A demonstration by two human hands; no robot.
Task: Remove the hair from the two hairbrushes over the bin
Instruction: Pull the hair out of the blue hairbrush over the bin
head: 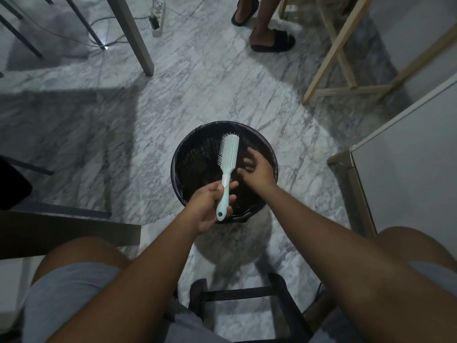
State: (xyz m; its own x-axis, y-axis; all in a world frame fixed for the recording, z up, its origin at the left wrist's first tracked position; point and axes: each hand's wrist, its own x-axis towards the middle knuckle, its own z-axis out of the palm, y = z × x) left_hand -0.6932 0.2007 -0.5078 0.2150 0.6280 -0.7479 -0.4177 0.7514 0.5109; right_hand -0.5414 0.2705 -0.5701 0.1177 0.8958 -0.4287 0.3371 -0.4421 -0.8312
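A pale mint hairbrush [230,154] is held over the round black bin [180,154], head pointing away from me, bristles facing left. My left hand [210,206] grips its handle near the lower end. Just right of the brush, my right hand [256,169] hovers above the bin with fingers spread and slightly blurred; I see nothing in them. A thin strand seems to lie on the handle by my left thumb. Only one hairbrush is in view.
The bin stands on a grey marble floor [197,90] between my knees. A dark table edge [69,229] is at left, a white cabinet [405,169] at right, a wooden frame [346,70] behind. Another person's feet in black slippers [272,40] stand beyond, near a power strip [158,18].
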